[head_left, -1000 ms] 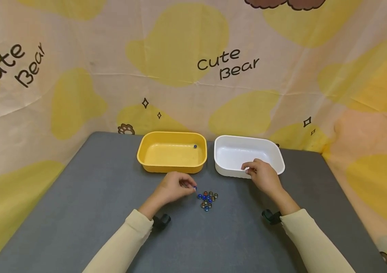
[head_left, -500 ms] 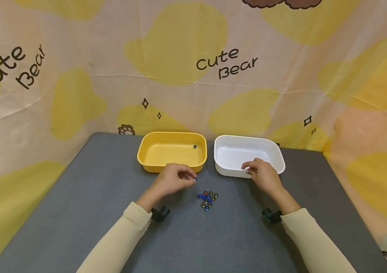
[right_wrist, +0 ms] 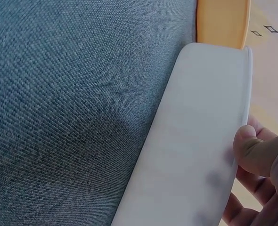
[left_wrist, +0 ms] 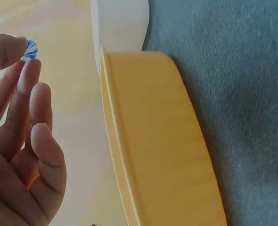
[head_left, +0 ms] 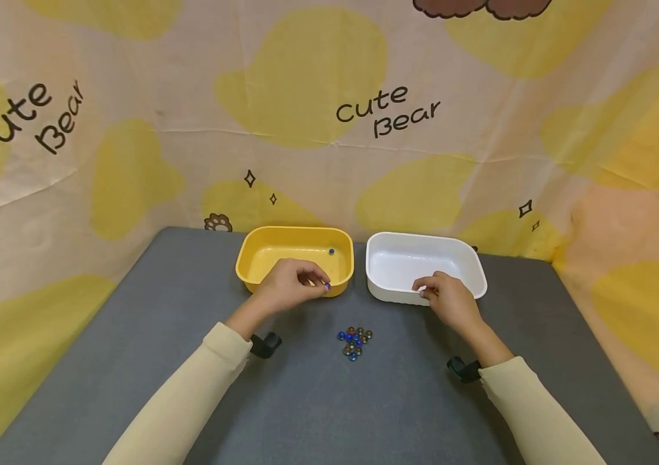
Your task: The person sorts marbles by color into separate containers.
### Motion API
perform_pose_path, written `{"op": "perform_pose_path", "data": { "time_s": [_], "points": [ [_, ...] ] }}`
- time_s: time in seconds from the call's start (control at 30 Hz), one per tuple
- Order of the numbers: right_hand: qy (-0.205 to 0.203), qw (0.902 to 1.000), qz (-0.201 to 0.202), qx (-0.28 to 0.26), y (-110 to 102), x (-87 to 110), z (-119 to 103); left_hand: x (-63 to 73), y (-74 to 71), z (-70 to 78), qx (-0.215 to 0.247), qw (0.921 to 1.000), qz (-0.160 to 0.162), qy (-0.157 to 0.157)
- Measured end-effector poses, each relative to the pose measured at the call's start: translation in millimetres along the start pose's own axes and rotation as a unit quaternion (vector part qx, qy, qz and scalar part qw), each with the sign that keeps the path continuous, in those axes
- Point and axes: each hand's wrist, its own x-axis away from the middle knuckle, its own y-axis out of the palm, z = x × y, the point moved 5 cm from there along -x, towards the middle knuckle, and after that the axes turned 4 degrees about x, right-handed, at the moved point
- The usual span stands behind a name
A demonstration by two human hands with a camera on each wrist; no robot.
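Observation:
My left hand is over the front rim of the yellow plastic bin, pinching a blue-and-clear glass marble between thumb and fingertips. Inside that bin, toward its right end, lies one dark blue marble. My right hand grips the front rim of the white plastic bin; in the right wrist view its thumb lies along the outer wall, with the other fingers on the far side of the rim. No marbles show in the visible part of the white bin.
A cluster of blue, orange and brownish marbles lies on the grey tabletop, in front of the gap between the bins. Behind the bins hangs a printed yellow-and-cream cloth.
My left hand has moved up and away from the marble cluster to the yellow bin's front rim, carrying the blue marble. My right hand has stayed at the white bin.

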Motion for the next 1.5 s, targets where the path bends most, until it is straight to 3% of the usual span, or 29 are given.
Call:
{"op": "perform_pose_path", "data": {
  "time_s": [0.37,0.73,1.0,1.5],
  "points": [
    [0.003,1.0000,-0.003,-0.003,2,-1.3,3,-20.1,-14.3,-18.1,-0.018,0.9995,0.018,0.016],
    [0.000,1.0000,0.005,0.001,0,-1.8,1,-39.3,-20.8,-44.9,0.022,0.9984,0.038,-0.035],
    [0.000,1.0000,0.007,0.003,1,1.5,-1,-52.6,-23.7,-62.5,0.022,0.9980,0.035,-0.048],
    [-0.019,0.9995,0.024,0.003,1,1.3,1,-68.8,-24.4,-103.5,0.043,0.9885,0.026,-0.143]
  ]
}}
